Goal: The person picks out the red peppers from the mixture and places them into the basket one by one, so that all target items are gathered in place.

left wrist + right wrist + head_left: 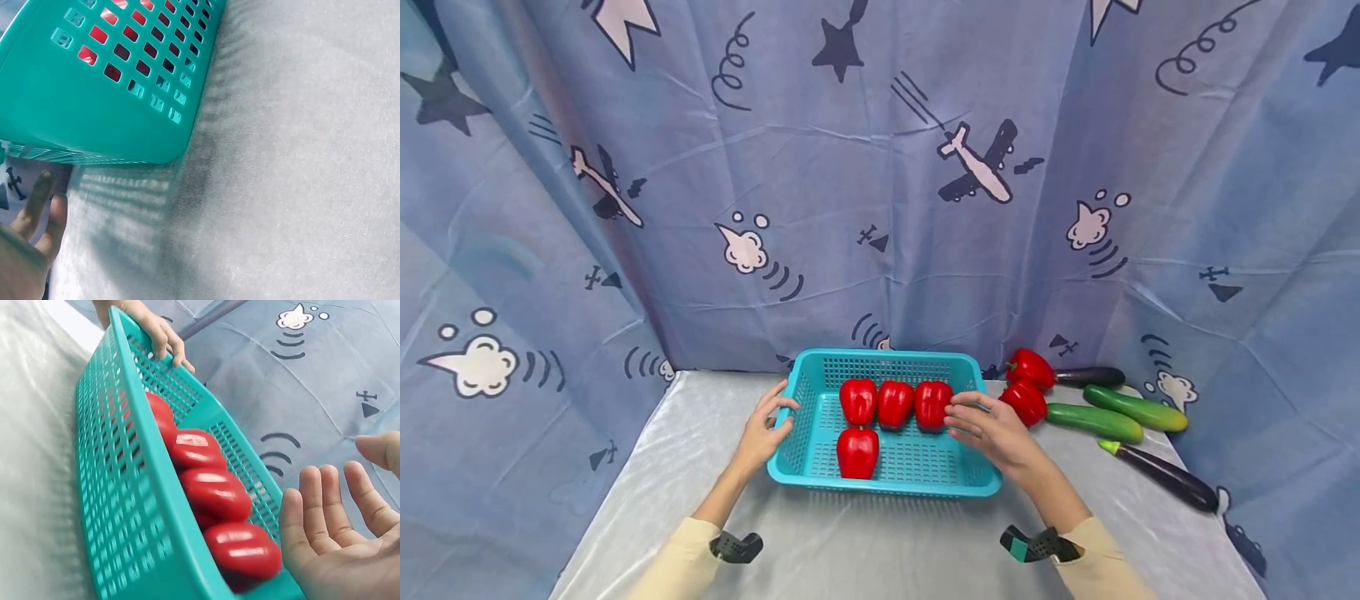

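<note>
A turquoise plastic basket (895, 490) sits on the table with red bell peppers inside. Three peppers (896, 406) line up across its back half, and another pepper (857, 453) lies in front at the left. My left hand (762, 433) is at the basket's left rim, its fingers and thumb reaching loosely over the edge; two of its fingers (55, 228) show beside the outer wall in the left wrist view. Over the right end of the basket, my right hand (994, 429) hovers beside the rightmost pepper (933, 407). Its palm (356, 572) holds nothing, with fingers loosely extended.
Right of the basket lie two more red peppers (1024, 402), two green cucumbers (1093, 422) and two dark eggplants (1165, 477). A pale cloth covers the table (865, 550). Blue printed curtains (880, 208) close off the back and both sides.
</note>
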Tool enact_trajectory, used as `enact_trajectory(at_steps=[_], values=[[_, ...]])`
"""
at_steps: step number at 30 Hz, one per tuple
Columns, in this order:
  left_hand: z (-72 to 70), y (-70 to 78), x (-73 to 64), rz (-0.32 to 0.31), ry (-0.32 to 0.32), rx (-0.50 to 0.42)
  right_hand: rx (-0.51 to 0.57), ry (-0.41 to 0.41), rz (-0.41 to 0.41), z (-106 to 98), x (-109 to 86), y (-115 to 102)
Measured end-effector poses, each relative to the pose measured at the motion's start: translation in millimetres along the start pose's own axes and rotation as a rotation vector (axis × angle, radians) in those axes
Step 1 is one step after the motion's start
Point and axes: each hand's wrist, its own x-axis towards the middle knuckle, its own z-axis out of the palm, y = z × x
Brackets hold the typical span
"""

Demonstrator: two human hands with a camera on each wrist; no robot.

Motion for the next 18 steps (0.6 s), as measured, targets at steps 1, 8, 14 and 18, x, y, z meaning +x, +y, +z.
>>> enact_trajectory(at_steps=[1,8,14,18], values=[[0.3,-6.2,1.3,-0.002,0.002,0.002,-0.003,-0.003,0.001,-3.6,-1.6,-1.0],[-1.5,-13.9,3.6,-0.011,-0.007,0.006,-0.056,0.012,0.011,-26.7,-10.3,-3.3],[-0.6,-14.7,2.9,0.005,0.008,0.011,-0.072,0.017,0.0,-42.0,-17.2,-10.0],[1.7,-4.5,0.4,0.03,0.024,0.001,-0.072,0.015,-0.008,-52.5,-20.6,-12.8]])
